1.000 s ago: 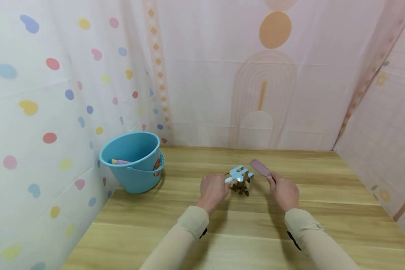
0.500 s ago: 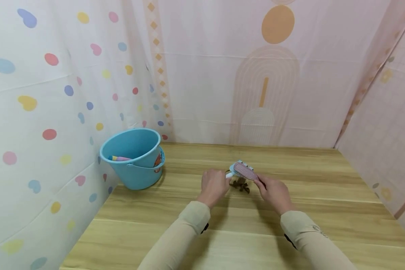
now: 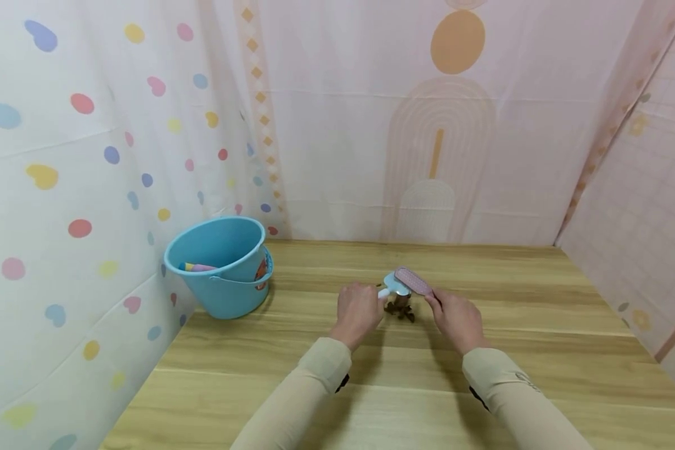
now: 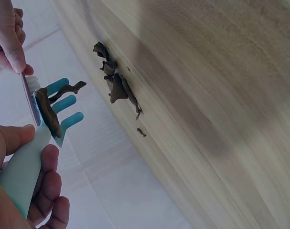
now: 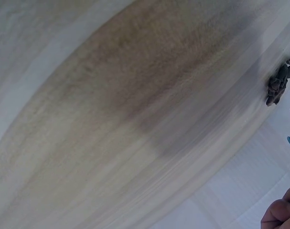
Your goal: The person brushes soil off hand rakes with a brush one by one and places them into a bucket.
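My left hand (image 3: 358, 312) grips the pale handle of a small blue hand fork (image 3: 392, 283), held above the wooden table. Dark brown, curled dry pieces (image 4: 48, 112) cling to the fork's head in the left wrist view, one sticking out past the tines. My right hand (image 3: 458, 320) pinches the handle of a pink-backed brush (image 3: 413, 281), whose white bristles (image 4: 34, 84) lie against or very near the fork's far side. From the head view the brush hides part of the tines. Just below sits a small heap of similar brown pieces (image 4: 118, 88) on the tabletop.
A blue bucket (image 3: 225, 303) stands at the table's left, with a pink-and-yellow item (image 3: 199, 267) inside. Small brown crumbs (image 4: 141, 132) lie near the heap. Patterned curtains (image 3: 337, 156) hang along the back and sides of the wooden table (image 3: 292, 269).
My right hand has moved left, bringing the brush from beside the fork to over its head, then shifted it slightly between the last two frames. The left hand stays nearly in place.
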A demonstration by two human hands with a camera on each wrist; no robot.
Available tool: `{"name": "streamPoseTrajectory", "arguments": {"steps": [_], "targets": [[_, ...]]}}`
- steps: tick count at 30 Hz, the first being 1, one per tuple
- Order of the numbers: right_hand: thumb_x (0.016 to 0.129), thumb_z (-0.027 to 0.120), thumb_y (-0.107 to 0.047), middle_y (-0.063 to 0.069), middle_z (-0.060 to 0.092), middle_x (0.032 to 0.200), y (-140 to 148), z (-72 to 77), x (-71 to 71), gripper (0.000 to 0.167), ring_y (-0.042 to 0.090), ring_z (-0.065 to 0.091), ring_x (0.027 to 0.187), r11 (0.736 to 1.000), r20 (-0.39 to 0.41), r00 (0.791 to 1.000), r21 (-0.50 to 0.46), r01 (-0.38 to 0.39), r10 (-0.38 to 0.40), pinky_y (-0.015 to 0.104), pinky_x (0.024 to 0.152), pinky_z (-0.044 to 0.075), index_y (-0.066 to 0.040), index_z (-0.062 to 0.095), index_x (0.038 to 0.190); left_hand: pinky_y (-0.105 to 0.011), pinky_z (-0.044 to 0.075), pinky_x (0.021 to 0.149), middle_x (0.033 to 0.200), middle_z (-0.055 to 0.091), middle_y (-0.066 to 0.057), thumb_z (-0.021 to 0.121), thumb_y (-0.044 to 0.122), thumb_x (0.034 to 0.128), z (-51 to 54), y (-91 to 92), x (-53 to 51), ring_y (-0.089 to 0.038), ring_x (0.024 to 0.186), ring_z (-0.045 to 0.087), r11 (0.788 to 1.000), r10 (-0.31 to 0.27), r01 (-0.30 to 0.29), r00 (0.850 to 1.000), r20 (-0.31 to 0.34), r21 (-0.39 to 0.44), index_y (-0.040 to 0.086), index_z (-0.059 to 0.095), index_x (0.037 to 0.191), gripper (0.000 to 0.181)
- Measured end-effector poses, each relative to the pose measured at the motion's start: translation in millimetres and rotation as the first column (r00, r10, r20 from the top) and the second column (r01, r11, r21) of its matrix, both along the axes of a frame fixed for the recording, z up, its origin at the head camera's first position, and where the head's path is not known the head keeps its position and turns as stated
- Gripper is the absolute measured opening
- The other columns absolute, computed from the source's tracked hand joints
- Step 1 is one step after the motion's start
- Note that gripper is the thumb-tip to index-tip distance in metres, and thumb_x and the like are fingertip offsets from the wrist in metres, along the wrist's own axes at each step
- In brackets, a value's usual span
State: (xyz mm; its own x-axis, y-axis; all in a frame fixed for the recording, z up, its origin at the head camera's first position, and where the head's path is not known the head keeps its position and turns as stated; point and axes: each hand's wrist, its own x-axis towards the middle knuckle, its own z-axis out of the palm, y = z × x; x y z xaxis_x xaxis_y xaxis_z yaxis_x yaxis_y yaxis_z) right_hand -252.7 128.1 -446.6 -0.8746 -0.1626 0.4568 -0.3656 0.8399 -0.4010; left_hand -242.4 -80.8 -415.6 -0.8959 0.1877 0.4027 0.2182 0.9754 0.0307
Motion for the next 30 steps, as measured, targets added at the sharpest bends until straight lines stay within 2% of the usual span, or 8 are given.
{"name": "streamPoseTrajectory", "arguments": {"steps": [3,7,14,22,30], "targets": [[0.1,0.061,-0.027,0.013,0.072,0.087,0.2,-0.3,-0.4,0.022,0.035,0.068,0.073,1.0,0.002,1.0,-0.004,0.018,-0.018,0.051,0.056,0.049,-0.008,0.071,0.1,-0.03,0.037,0.055,0.055,0.045,0.001,0.066,0.038,0.0944,0.9,0.7,0.8,-0.016,0.054,0.044,1.0,0.003,-0.003,1.0,0.027,0.003,0.014,0.055,0.063,0.042],[0.099,0.061,-0.027,0.014,0.071,0.085,0.3,-0.1,-0.1,0.021,0.039,0.067,0.074,0.999,0.002,0.999,-0.01,0.035,-0.035,0.053,0.056,0.048,-0.008,0.071,0.097,-0.03,0.039,0.055,0.055,0.045,0.002,0.065,0.038,0.0952,1.2,1.2,1.3,-0.015,0.055,0.045,1.0,0.006,-0.006,1.0,0.024,-0.02,0.014,0.056,0.063,0.041],[0.099,0.061,-0.026,0.015,0.071,0.085,-1.4,0.2,-0.5,0.021,0.039,0.067,0.073,0.998,0.003,0.998,-0.011,0.064,-0.064,0.054,0.056,0.048,-0.008,0.071,0.101,-0.031,0.039,0.056,0.054,0.045,0.002,0.066,0.037,0.0946,1.8,1.8,1.8,-0.016,0.055,0.045,1.0,0.008,-0.007,0.999,0.031,-0.018,0.014,0.056,0.061,0.042],[0.1,0.06,-0.027,0.017,0.072,0.089,-1.9,0.5,-0.9,0.024,0.039,0.067,0.072,0.997,0.008,0.997,-0.003,0.081,-0.081,0.052,0.054,0.049,-0.007,0.071,0.106,-0.031,0.038,0.053,0.053,0.044,0.002,0.067,0.036,0.0943,3.3,1.7,3.5,-0.015,0.053,0.044,1.0,-0.007,0.007,1.0,0.001,-0.022,0.013,0.056,0.062,0.041],[0.1,0.061,-0.026,0.019,0.072,0.09,-1.3,-0.3,-3.2,0.024,0.041,0.067,0.071,0.996,-0.025,0.995,-0.007,0.092,-0.092,0.054,0.054,0.049,-0.006,0.071,0.108,-0.031,0.039,0.053,0.052,0.043,0.003,0.068,0.038,0.0935,3.5,2.2,4.0,-0.015,0.051,0.043,1.0,-0.001,0.001,1.0,0.004,-0.005,0.014,0.056,0.062,0.041]]}}
